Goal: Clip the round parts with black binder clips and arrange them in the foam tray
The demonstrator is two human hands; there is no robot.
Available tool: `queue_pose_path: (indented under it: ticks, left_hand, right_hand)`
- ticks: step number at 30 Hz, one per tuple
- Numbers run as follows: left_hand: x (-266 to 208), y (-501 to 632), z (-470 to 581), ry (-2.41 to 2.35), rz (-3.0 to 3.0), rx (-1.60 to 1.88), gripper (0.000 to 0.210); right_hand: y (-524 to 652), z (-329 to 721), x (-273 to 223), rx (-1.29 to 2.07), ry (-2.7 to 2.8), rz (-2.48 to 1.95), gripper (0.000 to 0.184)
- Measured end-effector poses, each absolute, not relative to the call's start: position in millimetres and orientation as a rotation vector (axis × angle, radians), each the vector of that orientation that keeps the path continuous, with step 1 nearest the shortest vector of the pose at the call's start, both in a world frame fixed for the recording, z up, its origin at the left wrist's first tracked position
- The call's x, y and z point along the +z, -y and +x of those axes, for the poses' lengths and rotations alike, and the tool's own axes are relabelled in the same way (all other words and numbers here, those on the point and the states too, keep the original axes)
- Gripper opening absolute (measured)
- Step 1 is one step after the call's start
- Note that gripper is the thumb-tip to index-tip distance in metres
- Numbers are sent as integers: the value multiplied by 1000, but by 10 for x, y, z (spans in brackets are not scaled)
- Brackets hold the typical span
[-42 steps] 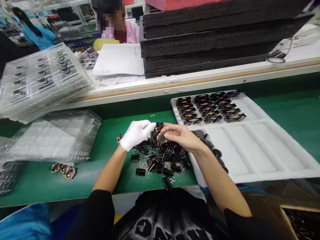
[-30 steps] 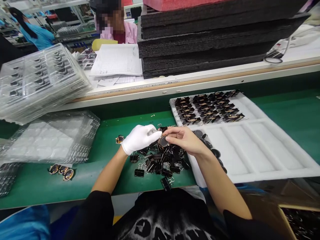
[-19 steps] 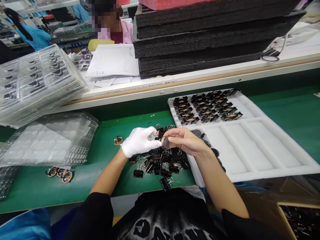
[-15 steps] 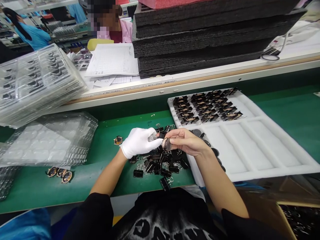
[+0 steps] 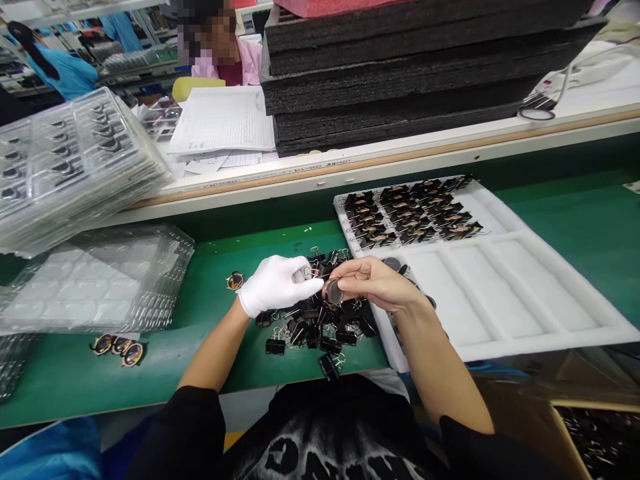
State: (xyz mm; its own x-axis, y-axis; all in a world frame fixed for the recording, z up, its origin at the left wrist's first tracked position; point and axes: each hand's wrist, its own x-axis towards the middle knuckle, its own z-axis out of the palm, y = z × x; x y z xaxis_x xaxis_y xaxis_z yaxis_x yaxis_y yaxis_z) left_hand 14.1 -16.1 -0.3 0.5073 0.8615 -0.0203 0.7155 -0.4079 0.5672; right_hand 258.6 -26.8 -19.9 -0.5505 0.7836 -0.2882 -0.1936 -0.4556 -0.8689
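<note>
My left hand (image 5: 280, 287), in a white glove, is closed over the pile with the wire handles of a binder clip (image 5: 311, 272) between its fingers; the thumb tip reaches the rim of a round watch case. My bare right hand (image 5: 373, 283) pinches this watch case (image 5: 333, 292), its dark round face turned up towards me. Below both hands lies a heap of black binder clips (image 5: 330, 343) with silver handles. A gold-rimmed watch case (image 5: 235, 280) lies left of the gloved hand. Several dark round pieces (image 5: 393, 264) sit partly hidden behind my right wrist.
At right a white foam tray (image 5: 530, 243) bears rows of clipped pieces (image 5: 413, 210). Clear plastic trays (image 5: 100, 280) are stacked at left, near a few gold-rimmed watch cases (image 5: 131, 353). Black foam sheets (image 5: 400, 87) stand on the shelf ahead. A person (image 5: 225, 60) sits beyond.
The watch case in my right hand has tilted, so more of its round face shows now. Both hands stay in nearly the same place; the view has shifted slightly.
</note>
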Motion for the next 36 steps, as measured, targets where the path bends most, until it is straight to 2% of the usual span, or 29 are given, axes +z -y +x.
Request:
queue_pose_path:
  ticks: [5, 9, 15, 20, 32, 36]
  left_hand:
    - [12, 167, 186, -1286, 2110, 412, 39]
    - [21, 170, 216, -1251, 1802, 470, 31]
    - [-43, 158, 213, -1284, 1522, 775, 30]
    - [-88, 205, 295, -1329, 1496, 903, 31]
    - [-183, 253, 420, -1359, 1475, 969, 31]
    - [-143, 177, 329, -1270, 1530, 835, 36]
  right_hand:
    - [278, 2580, -194, 1981, 1157, -971, 35]
    - [298, 2595, -168, 1897, 1167, -950, 34]
    - [280, 2427, -218, 1562, 591, -867, 27]
    - [300, 2098, -337, 1554, 324, -809, 30]
    - [396, 1784, -365, 1388, 311, -799, 30]
    - [383, 1845, -364, 1352, 356, -819, 32]
